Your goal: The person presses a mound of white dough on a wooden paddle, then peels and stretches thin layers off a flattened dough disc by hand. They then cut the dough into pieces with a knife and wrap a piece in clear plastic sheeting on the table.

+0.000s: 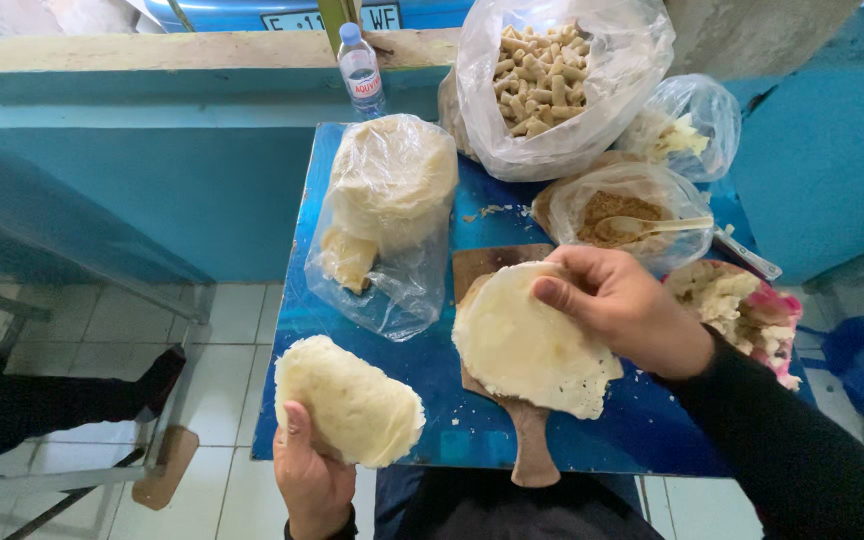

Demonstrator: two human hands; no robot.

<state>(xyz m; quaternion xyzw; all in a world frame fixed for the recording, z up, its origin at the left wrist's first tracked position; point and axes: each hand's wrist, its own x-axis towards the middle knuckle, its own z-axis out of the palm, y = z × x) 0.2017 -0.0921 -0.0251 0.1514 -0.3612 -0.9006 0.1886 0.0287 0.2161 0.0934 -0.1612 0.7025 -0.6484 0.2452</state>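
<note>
Left hand (312, 480) grips a stack of wrappers (350, 400) off the table's (472, 440) edge; right hand (620, 305) pinches one wrapper (527, 345) flat on the board (527, 455). These look thin, so a hard tug probably tears it.

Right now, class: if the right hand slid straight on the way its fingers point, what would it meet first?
The right hand points left across the flat dough sheet. Beyond the sheet's edge, probably the clear bag of dough; depth is unclear.
</note>
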